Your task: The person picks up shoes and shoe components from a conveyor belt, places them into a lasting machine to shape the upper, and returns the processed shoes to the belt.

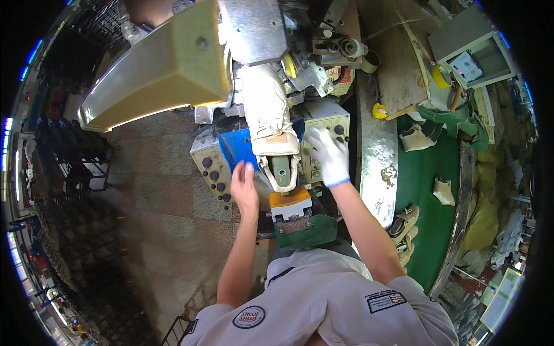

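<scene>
A cream shoe upper (266, 104) is stretched over a green shoe last (281, 172), toe under the machine head (254, 32) and heel toward me. An orange pad (288, 199) lies right by the heel end of the last. My bare left hand (246, 187) is held up left of the heel, fingers extended and nothing in them. On the other side my right hand (328, 154), in a white glove with a blue cuff, is beside the upper with its fingers apart. Neither hand appears to grip the upper.
Control boxes with black knobs (214, 176) flank a blue guard (234, 147). A lamp-like hood (161, 69) overhangs the left. To the right, a green conveyor belt (427, 213) carries several shoe pieces (416, 138) beside a metal ledge (378, 167). A grey box (476, 55) stands at far right.
</scene>
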`<state>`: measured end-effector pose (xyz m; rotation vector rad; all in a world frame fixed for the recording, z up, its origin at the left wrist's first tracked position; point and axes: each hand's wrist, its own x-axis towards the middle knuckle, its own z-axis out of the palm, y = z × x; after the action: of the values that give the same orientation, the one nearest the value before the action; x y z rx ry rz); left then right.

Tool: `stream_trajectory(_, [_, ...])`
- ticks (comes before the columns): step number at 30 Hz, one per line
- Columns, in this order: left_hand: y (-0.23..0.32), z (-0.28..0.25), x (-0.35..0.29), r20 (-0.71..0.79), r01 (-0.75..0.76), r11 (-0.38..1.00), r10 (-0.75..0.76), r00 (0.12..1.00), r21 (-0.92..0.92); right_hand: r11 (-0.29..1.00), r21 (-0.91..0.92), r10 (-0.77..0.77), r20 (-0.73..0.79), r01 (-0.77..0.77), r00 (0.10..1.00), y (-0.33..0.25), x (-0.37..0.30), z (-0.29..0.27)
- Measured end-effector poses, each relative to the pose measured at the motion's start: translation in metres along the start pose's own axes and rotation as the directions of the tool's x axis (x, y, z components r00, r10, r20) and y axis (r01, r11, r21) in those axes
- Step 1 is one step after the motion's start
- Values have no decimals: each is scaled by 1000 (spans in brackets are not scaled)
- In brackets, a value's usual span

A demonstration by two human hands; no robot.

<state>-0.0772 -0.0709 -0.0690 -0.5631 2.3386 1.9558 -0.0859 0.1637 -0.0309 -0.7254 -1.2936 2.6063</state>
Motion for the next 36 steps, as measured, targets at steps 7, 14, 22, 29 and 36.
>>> stream_trajectory(7, [-125, -9, -47, -114, 117, 962, -91, 989, 246, 998, -56, -29, -151, 21, 988, -28, -73, -112])
stream_trajectory(14, [-123, 6, -21, 2, 0, 950, 0, 1000, 311, 997, -71, -18, -79, 12, 997, -46, -79, -116])
stream_trajectory(22, [-22, -69, -66, 80, -51, 854, 11, 997, 518, 976, -219, 5, 10, -2, 1000, -63, -103, -82])
stream_trajectory(29, [180, -129, -120, 278, -85, 960, 161, 947, -269, 977, -182, -6, 497, 112, 868, -96, -152, 18])
stream_trajectory(36, [210, 30, -132, 460, -202, 976, 214, 862, -77, 930, 166, 221, 460, -328, 860, -104, -132, -17])
